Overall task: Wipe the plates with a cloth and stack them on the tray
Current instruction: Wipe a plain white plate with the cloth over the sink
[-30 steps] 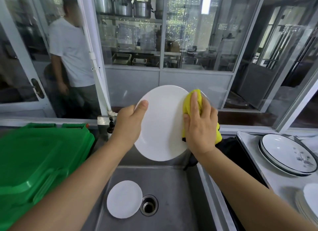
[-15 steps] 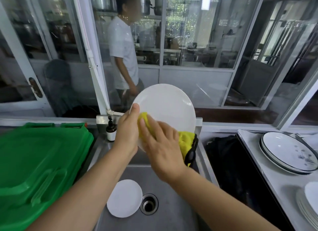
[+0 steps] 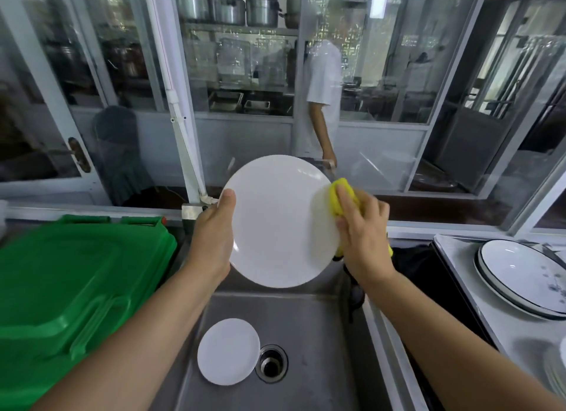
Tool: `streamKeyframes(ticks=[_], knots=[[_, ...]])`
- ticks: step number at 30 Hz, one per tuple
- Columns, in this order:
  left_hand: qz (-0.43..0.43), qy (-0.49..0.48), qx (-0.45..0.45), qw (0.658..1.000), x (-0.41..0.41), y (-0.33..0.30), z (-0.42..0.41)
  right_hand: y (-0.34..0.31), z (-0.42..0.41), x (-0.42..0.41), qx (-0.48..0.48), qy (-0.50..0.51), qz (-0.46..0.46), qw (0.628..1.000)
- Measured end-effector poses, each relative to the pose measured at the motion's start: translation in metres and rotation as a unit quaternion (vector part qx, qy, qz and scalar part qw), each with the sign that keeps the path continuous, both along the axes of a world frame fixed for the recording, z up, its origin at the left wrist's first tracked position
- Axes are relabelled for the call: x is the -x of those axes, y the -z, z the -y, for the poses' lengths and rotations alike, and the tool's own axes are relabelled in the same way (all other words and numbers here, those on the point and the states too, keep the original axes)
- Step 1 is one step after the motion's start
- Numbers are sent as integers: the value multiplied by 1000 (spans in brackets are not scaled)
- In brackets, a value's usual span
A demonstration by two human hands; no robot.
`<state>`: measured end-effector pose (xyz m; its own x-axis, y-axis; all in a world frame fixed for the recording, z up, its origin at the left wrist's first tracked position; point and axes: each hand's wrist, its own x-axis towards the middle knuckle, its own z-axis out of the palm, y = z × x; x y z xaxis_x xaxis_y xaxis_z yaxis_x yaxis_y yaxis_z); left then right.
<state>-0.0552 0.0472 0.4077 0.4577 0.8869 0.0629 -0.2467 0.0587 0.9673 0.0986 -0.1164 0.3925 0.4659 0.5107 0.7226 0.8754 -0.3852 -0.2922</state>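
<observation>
A large white plate (image 3: 275, 224) is held tilted above the steel sink (image 3: 321, 334). My left hand (image 3: 214, 236) grips its left rim, thumb on the front face. My right hand (image 3: 361, 236) presses a yellow cloth (image 3: 341, 196) against the plate's right edge, fingers curled over the cloth. A small white plate (image 3: 228, 351) lies flat in the sink beside the drain (image 3: 271, 363). To the right, a stack of black-rimmed patterned plates (image 3: 520, 276) rests on a steel tray (image 3: 453, 251).
A green plastic lid (image 3: 70, 288) covers the counter at left. More white plates (image 3: 559, 371) show at the lower right edge. A dark cloth (image 3: 413, 263) lies between sink and tray. A person in white (image 3: 324, 104) stands behind the glass partition (image 3: 245, 74).
My right hand slid the yellow cloth from the plate's left side across to its right edge. The person behind the glass walked to the right.
</observation>
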Motion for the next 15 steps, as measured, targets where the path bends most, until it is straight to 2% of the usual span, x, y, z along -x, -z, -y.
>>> streamKeyframes(ticks=[2, 3, 5, 7, 10, 12, 14, 15], knots=[[6, -10, 13, 1000, 3, 0, -4, -12, -5, -2, -72, -12, -147, 986], [8, -12, 18, 1000, 4, 0, -6, -18, -7, -1, -110, -36, -233, 966], [5, -6, 20, 1000, 3, 1, -9, -26, -9, 8, -151, -125, -380, 904], [-11, -6, 8, 1000, 3, 1, -10, -30, -8, 16, -175, -205, -459, 847], [-66, -8, -16, 998, 2, -1, -19, -35, -9, 24, -183, -253, -482, 819], [-150, -21, -73, 986, -1, -4, -20, -35, -13, 29, -203, -263, -471, 817], [-179, -38, -128, 975, -5, -5, -15, -32, -21, 37, -202, -230, -395, 866], [-159, -25, -127, 979, -7, -6, -8, -29, -25, 41, -187, -200, -336, 901]])
